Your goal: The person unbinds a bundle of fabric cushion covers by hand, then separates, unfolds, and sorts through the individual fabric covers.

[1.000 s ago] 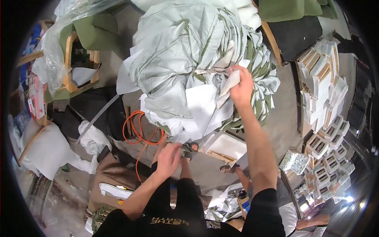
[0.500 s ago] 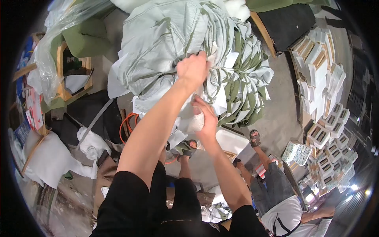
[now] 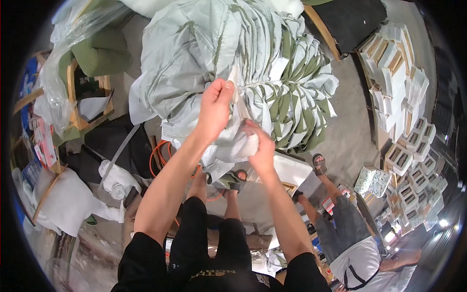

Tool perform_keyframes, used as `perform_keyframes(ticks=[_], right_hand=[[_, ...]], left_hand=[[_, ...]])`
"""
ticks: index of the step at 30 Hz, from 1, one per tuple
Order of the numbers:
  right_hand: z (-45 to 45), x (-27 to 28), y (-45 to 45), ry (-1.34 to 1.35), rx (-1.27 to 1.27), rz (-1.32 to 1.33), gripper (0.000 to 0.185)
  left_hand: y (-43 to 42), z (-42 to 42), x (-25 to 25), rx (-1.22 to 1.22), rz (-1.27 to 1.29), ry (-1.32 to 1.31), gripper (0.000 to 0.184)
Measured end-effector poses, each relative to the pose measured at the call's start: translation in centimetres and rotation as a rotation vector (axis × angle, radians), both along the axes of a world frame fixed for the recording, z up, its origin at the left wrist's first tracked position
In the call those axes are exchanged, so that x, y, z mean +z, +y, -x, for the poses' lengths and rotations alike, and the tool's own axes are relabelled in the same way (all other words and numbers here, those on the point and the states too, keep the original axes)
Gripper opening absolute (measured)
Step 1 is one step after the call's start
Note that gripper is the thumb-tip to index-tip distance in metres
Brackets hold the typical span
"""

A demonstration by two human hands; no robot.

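Observation:
A large bundle of pale grey-green fabric pieces is gathered at the middle by a pale tie. My left hand is closed in front of it, pinching a thin whitish strip between thumb and fingers. Just below and to the right, my right hand wraps round a whitish, partly translucent roll-shaped thing; its exact kind is unclear. Pale, see-through material runs between the two hands. The bundle's folded green and white edges fan out on the right.
Stacked white panels with wooden frames stand at the right, above several white box-like pieces. A person in grey shorts is at lower right. An orange hose lies at left, near a wooden frame with green foam.
My left hand has drawn back from the bundle, down and to the left, with the strip now showing at its fingertips. My right hand has shifted slightly right.

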State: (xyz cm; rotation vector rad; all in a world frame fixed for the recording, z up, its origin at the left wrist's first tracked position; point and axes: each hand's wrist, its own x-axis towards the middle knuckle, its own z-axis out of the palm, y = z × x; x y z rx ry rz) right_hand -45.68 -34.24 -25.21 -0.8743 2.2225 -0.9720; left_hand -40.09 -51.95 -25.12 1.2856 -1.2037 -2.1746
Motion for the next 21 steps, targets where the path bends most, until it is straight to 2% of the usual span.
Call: perform_keyframes(ticks=[3,5,7,10,13,14,17,18,21], right_hand=[[2.4,1.3,0.1,-0.167,-0.071,-0.057,0.012],[3.7,3.3,-0.9,-0.673,-0.493,0.228,0.005],[4.6,5.1,-2.3,-0.814,-0.511,0.33,0.009],[0.6,7.6,-4.0,-1.119,-0.552,0.467,0.021],[-3.0,8.7,-4.2,-1.266,-0.643,0.508,0.025],[-3.6,9.5,-4.8,-1.217,-0.756,0.477,0.026],[-4.6,10.1,-4.3,-1.064,-0.675,0.398,0.015],[-5.2,10.3,-4.1,-1.058,-0.678,0.468,0.017],[-5.1,11.2,-4.5,-0.937,-0.609,0.296,0.029]], left_hand=[[1.0,-0.7,1.0,0.003,-0.073,-0.002,0.025],[1.3,-1.0,1.6,0.094,-0.206,0.016,0.025],[0.8,-1.4,1.2,0.114,-0.263,0.068,0.021],[-0.2,-2.2,-0.9,0.244,-0.42,0.12,0.018],[-1.2,-0.6,-1.7,0.333,-0.507,0.033,0.018],[-1.4,-0.1,-2.1,0.334,-0.506,-0.009,0.019],[-1.6,1.2,-3.4,0.226,-0.452,-0.086,0.018],[-1.2,1.2,-3.6,0.248,-0.445,-0.118,0.019],[-0.7,2.3,-5.6,0.217,-0.419,-0.098,0.02]])
